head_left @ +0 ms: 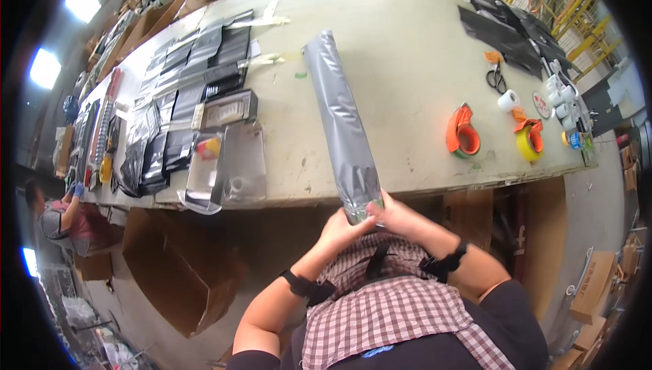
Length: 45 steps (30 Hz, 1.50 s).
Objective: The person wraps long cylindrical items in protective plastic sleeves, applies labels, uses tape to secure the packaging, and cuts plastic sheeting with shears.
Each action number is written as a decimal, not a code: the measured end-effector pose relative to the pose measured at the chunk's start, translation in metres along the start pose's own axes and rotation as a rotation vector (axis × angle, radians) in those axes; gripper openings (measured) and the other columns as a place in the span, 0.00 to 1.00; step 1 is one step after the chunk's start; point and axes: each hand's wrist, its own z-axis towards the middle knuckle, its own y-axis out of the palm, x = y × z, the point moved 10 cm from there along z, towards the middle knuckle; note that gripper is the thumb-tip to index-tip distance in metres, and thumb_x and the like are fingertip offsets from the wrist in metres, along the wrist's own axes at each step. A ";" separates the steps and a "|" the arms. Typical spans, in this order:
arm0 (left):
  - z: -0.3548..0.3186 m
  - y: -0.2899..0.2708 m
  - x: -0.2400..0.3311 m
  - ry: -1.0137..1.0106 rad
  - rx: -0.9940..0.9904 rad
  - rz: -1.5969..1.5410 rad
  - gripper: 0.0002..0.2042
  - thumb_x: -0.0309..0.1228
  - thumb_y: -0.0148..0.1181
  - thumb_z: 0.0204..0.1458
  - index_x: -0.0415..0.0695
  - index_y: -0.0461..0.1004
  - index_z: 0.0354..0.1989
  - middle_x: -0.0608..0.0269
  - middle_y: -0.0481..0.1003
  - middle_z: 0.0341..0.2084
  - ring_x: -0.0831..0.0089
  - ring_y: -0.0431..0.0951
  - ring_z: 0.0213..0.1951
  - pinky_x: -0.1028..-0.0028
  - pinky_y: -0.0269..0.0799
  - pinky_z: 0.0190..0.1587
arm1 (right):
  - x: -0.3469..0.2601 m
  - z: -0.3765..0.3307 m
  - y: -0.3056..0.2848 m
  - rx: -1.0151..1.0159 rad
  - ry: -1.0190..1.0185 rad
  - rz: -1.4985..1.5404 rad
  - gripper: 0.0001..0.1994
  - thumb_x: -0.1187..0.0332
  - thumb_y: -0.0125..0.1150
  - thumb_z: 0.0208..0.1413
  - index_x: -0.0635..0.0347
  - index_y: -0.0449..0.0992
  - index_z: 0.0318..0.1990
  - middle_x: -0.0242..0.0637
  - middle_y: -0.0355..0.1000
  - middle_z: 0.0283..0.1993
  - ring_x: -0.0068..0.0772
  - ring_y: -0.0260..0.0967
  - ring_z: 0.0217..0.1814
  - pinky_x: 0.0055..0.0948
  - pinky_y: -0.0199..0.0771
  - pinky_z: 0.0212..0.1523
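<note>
A long, narrow package in grey plastic film (339, 118) lies across the table's front edge, its far end resting well in on the tabletop. My left hand (344, 229) grips the near end from the left side. From the right, my right hand (394, 216) closes on the same end, its thumb near my left thumb. Something greenish shows by the thumbs, too small to make out. What is inside the film cannot be seen.
Black plastic bags (193, 78) lie in rows on the left, beside a clear plastic box (244, 159). Orange tape dispensers (463, 132), scissors (496, 79) and white rolls (508, 101) lie right. Below the table stands a cardboard box (170, 268). A co-worker (64, 220) is at far left.
</note>
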 end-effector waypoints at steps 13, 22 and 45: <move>0.118 0.063 0.064 -0.244 -0.608 -1.169 0.44 0.66 0.42 0.47 0.45 0.43 0.65 0.52 0.56 0.60 0.59 0.57 0.60 0.56 0.56 0.59 | -0.028 -0.187 -0.131 -0.090 0.577 0.451 0.34 0.56 0.66 0.45 0.62 0.60 0.57 0.34 0.67 0.50 0.26 0.66 0.50 0.30 0.70 0.47; 0.160 0.015 0.187 0.073 -0.470 -1.107 0.28 0.53 0.45 0.54 0.51 0.58 0.60 0.61 0.59 0.60 0.58 0.53 0.63 0.49 0.43 0.62 | -0.018 -0.104 -0.164 0.022 0.412 0.325 0.33 0.65 0.67 0.45 0.61 0.60 0.58 0.32 0.66 0.50 0.24 0.63 0.50 0.27 0.65 0.50; -0.017 -0.123 -0.092 -0.223 0.026 -0.751 0.26 0.35 0.56 0.53 0.42 0.58 0.60 0.59 0.68 0.49 0.72 0.67 0.50 0.71 0.60 0.56 | 0.010 0.070 -0.069 0.119 -0.288 -1.318 0.27 0.71 0.46 0.49 0.54 0.57 0.61 0.43 0.47 0.68 0.45 0.41 0.71 0.46 0.39 0.67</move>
